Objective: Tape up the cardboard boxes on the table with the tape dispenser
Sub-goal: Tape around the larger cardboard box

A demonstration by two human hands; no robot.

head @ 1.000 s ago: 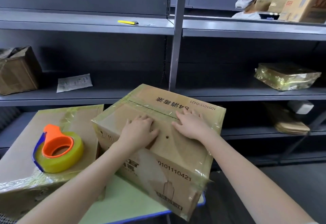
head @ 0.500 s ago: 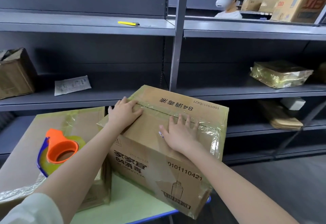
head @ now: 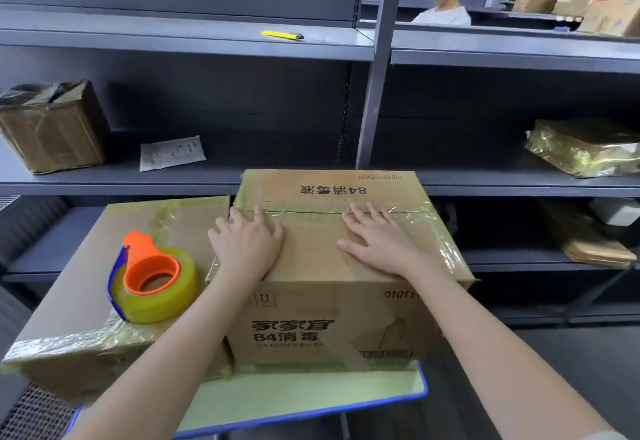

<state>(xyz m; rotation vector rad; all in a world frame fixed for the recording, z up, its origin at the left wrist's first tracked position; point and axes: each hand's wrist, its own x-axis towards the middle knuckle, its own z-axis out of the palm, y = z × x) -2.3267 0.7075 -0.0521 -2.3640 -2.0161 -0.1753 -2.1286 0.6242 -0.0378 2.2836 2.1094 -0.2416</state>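
A green table with a blue edge is closest. Two boxes sit on it, side by side. The right box is taller and has black writing on its front. Shiny tape runs along its edges and over the seam on top.

Both hands lie flat on its lid, palms down. The left hand is by the lid's left edge. The right hand is further right. Their fingers are straight and spread, with the tips at the taped seam. They press on the lid and hold nothing.

The left box is lower and taped too. The tape dispenser rests on top of it, near the left hand but not touching it. It is orange and blue, with a roll of yellowish tape.

Behind the table stand grey shelves. One shelf holds a brown box, a paper and a gold parcel. A yellow cutter lies on the shelf above. Far back, a person wears a white headset.
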